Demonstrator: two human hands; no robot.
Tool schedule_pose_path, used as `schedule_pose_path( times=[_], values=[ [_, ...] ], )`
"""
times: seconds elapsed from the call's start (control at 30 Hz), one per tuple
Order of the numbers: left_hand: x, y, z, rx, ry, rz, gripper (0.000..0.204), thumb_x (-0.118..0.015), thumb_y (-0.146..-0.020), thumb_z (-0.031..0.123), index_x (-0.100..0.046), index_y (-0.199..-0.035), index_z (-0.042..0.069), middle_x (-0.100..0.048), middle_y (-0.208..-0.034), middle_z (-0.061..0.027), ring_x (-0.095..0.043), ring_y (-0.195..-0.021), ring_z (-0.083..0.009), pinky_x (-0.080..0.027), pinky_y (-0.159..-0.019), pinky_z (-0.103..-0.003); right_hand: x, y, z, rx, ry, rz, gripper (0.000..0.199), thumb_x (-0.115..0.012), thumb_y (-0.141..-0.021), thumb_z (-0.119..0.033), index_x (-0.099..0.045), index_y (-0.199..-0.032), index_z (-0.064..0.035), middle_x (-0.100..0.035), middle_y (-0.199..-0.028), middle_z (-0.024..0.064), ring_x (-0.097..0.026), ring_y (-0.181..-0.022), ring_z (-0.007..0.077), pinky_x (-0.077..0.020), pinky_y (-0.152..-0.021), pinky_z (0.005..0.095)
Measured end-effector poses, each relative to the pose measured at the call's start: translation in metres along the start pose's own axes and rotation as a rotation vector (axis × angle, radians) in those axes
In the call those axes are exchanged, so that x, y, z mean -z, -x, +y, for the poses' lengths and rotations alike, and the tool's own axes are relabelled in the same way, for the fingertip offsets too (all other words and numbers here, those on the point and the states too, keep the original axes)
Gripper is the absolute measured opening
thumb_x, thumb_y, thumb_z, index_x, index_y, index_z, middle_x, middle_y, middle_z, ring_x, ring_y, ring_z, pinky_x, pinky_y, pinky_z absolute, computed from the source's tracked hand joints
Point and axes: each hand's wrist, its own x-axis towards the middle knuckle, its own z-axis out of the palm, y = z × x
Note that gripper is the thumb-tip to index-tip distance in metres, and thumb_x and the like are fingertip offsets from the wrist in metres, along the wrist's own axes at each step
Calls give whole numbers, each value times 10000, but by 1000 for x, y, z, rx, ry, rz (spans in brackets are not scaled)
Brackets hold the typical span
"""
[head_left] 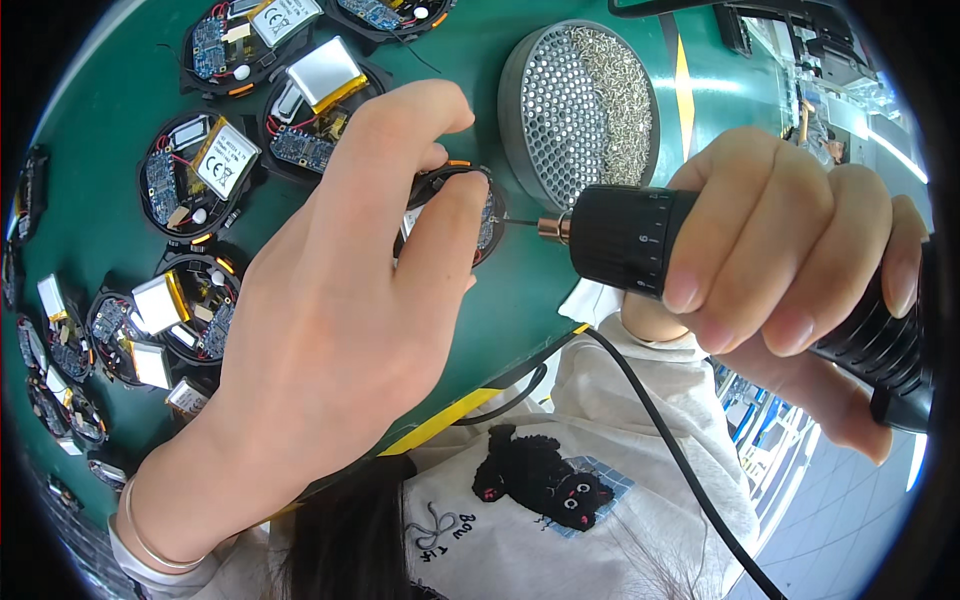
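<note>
My right hand (790, 235) is wrapped round a black electric screwdriver (618, 240), which lies nearly level with its thin bit pointing left. The bit's tip meets the edge of a small circuit board in a round black device housing (488, 222). My left hand (340, 270) holds this housing on the table, its fingers curled about it. Much of the housing is hidden behind that hand. Just beyond the bit stands a round grey screw tray (548, 110) with a perforated plate and many tiny silver screws (618, 100) heaped along its right side.
Several similar open housings (160, 185) with blue boards, red wires and silver battery packs (328, 72) cover the left and far side of the green table (450, 95). Yellow-black tape (430, 425) marks the near edge. A black cable (680, 450) hangs in front of me.
</note>
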Motion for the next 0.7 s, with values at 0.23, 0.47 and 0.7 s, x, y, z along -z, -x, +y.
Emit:
schedule_pose_path(
  times=[0.23,0.47,0.7],
  values=[
    [-1,0,0,-15,-32,2,490,-765,-606,-38,-598,-1067,-41,-459,-1245,-191,-578,-1018,-289,-536,-805,-350,-4,-1,-3,-12,27,-41,622,-751,-760,-495,-495,-1029,4,-594,-784,108,-607,-516,156,-534,-432,265],
    [-2,1,1,39,1,9,502,-765,-593,-33,-596,-1065,-31,-459,-1250,-187,-580,-1015,-291,-531,-809,-359,-8,1,3,9,24,-94,583,-756,-779,-435,-488,-1053,5,-605,-735,102,-622,-517,172,-554,-445,279],
    [-1,1,1,15,-51,15,455,-772,-601,0,-599,-1022,-9,-454,-1264,-161,-584,-1028,-275,-527,-809,-358,-14,-9,1,-47,106,-236,586,-711,-814,-477,-467,-1077,-13,-602,-754,93,-610,-524,165,-551,-455,267]
  ],
)
